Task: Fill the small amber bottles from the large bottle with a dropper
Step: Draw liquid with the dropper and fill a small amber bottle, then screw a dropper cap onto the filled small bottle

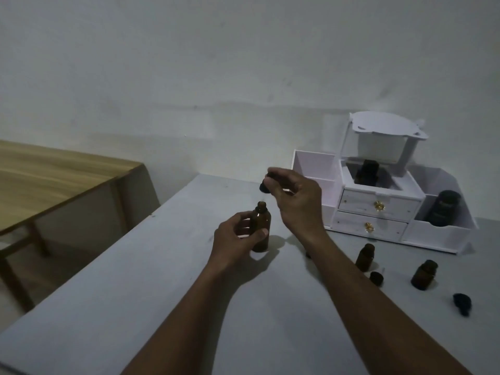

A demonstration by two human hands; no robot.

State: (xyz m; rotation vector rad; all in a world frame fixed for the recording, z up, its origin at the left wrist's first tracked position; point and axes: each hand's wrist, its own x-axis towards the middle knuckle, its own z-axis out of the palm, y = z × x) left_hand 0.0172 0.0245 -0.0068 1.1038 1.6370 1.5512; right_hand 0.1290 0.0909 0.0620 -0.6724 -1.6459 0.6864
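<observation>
Bottle upright on surface, mid-frame, long axis vertical, mouth open & facing up. Held round the body by L hand, thumb across front. Dropper just above the mouth, slightly R of it, apparently tip-down, approx. vertical. Pinched at its black cap by R hand, narrow grip. Nearer the mouth: R hand. Small bottles well apart to the R, upright, uncapped. Prob. next stop, so needs a lift & sideways carry.

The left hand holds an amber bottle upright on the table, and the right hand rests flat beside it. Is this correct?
Not quite. The head view shows the right hand raised above the amber bottle, pinching a black dropper cap. The left hand does hold the bottle upright on the table.
</observation>
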